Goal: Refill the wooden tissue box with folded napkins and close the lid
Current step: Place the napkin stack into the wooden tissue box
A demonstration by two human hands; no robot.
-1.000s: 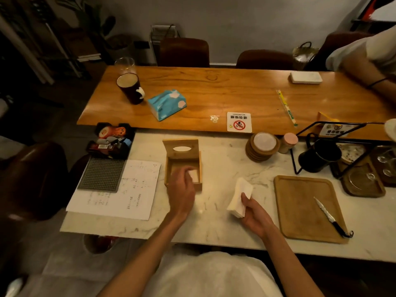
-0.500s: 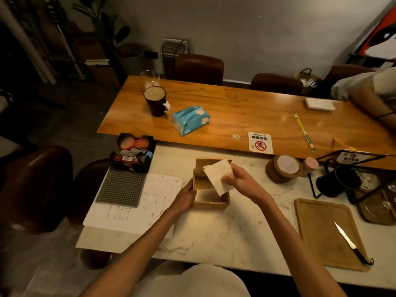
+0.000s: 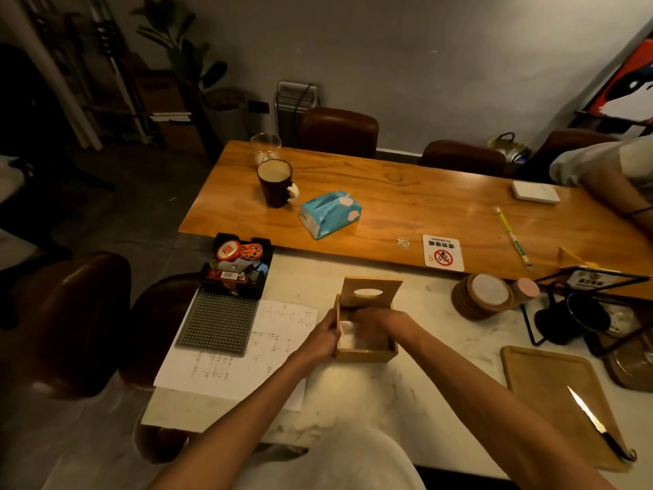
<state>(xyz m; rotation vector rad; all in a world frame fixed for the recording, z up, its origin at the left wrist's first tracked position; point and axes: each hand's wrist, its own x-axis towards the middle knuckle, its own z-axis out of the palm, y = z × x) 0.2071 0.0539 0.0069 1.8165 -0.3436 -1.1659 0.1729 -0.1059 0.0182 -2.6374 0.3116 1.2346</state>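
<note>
On the wooden table (image 3: 406, 203), a sign (image 3: 443, 253) reads "NO SMOKING".

Single head-worn wide-angle view — forward and down, close over the marble table (image 3: 406, 394) — wall beyond.

White sign (image 3: 443, 253) on wooden table (image 3: 406, 203), "NO SMOKING", prohibition symbol, seen upside down

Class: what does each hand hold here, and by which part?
Left hand grips the wooden box by its left wall. Right hand reaches inside over the napkins; its grasp cannot be told.
</note>
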